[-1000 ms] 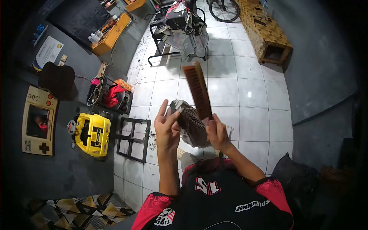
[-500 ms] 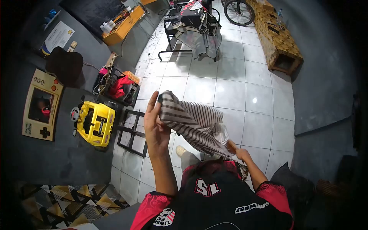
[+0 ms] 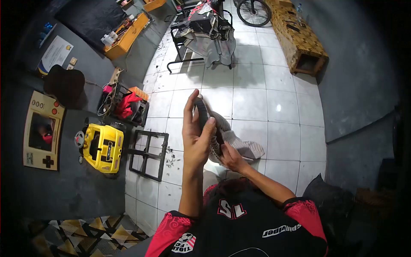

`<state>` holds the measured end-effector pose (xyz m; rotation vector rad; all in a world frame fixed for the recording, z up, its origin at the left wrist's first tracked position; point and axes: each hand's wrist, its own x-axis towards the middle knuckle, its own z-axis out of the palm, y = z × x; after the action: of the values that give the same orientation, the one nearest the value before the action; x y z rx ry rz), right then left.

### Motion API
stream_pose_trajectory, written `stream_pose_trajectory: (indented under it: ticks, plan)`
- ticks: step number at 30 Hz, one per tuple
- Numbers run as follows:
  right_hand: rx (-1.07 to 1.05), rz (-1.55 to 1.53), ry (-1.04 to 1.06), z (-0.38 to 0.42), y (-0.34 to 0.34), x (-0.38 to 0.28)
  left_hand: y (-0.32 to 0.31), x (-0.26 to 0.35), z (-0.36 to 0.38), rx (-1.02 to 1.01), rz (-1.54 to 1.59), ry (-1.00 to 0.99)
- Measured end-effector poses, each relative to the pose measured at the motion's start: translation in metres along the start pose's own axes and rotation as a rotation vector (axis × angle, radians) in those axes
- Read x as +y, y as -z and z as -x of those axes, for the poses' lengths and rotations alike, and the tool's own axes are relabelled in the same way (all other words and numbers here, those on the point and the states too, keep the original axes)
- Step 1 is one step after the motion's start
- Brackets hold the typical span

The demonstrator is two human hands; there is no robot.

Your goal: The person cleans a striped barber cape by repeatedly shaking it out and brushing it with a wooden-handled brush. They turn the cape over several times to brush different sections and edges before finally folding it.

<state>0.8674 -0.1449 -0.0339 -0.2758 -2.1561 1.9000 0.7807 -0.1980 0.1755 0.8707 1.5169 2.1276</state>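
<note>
A striped grey and white cloth (image 3: 244,145) hangs down to the right below my hands, its dark edge raised towards the upper left. My left hand (image 3: 198,139) holds the dark edge between the thumb and the fingers, with the index finger stretched up along it. Just below and to the right, my right hand (image 3: 232,158) is closed on the cloth's near part. The fingertips of my right hand are partly hidden in the folds.
A black metal frame (image 3: 147,155) lies on the tiled floor at the left, near a yellow toy car (image 3: 102,147). Further off stand a cloth-covered chair (image 3: 209,38), a bicycle (image 3: 254,10) and a long patterned bench (image 3: 295,36).
My right hand has moved up and left, close to my left hand. The cloth, spread wide before, is now gathered and turned. The view has shifted slightly.
</note>
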Motion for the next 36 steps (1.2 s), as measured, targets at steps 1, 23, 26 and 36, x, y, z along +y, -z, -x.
stream_pose_trajectory:
  ticks: [1,23,26,36]
  plan:
    - [-0.075,0.145,-0.094,0.006,0.004,0.02,0.006,0.001,-0.003,0.029,-0.051,-0.057]
    - [0.18,-0.104,0.248,0.005,0.029,-0.082,0.013,0.02,-0.005,-0.113,-0.455,0.077]
    - [0.036,-0.079,0.024,0.007,0.013,-0.014,0.015,0.025,-0.004,0.004,-0.338,-0.042]
    - [-0.608,0.89,-0.558,0.123,0.078,0.282,0.076,0.059,0.015,0.265,-0.516,-0.111]
